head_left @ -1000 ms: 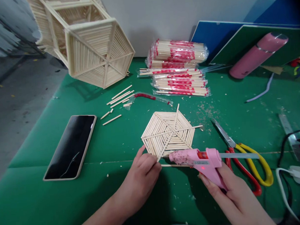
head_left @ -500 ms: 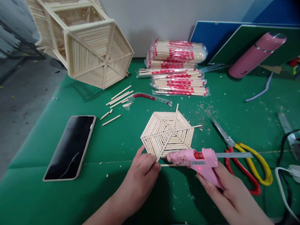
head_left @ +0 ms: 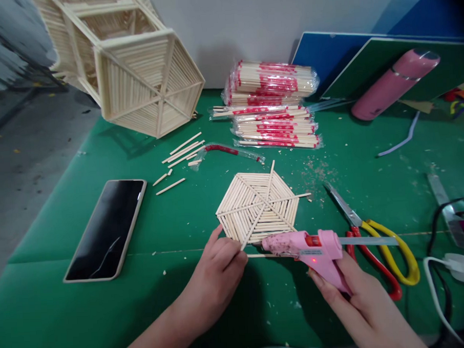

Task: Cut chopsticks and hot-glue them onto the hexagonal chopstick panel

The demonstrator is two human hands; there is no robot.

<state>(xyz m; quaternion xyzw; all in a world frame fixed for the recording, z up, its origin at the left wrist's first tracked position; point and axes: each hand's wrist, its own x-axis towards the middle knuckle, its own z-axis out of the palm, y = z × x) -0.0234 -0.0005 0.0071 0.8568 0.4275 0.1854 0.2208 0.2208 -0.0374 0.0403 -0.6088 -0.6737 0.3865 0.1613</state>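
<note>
A hexagonal panel of thin wooden sticks (head_left: 256, 203), with crossing spokes, lies flat on the green table. My left hand (head_left: 224, 264) is closed at its near-left corner, fingers pinching the end of a spoke. In my right hand (head_left: 350, 297) is a pink hot glue gun (head_left: 320, 252), its nozzle at the panel's near edge and a clear glue stick (head_left: 369, 241) poking out of its back. Below the nozzle runs a loose stick (head_left: 260, 256), partly hidden by the gun and my left fingers.
Scissors (head_left: 357, 222) lie right of the panel, a phone (head_left: 107, 228) left. Behind are cut sticks (head_left: 183, 150), bagged sticks (head_left: 270, 85), a large stick-built structure (head_left: 151, 85) and a pink bottle (head_left: 397, 84). Cables (head_left: 432, 283) run along the right edge.
The glue gun has shifted slightly right along the panel's near edge. My left hand keeps its place at the corner.
</note>
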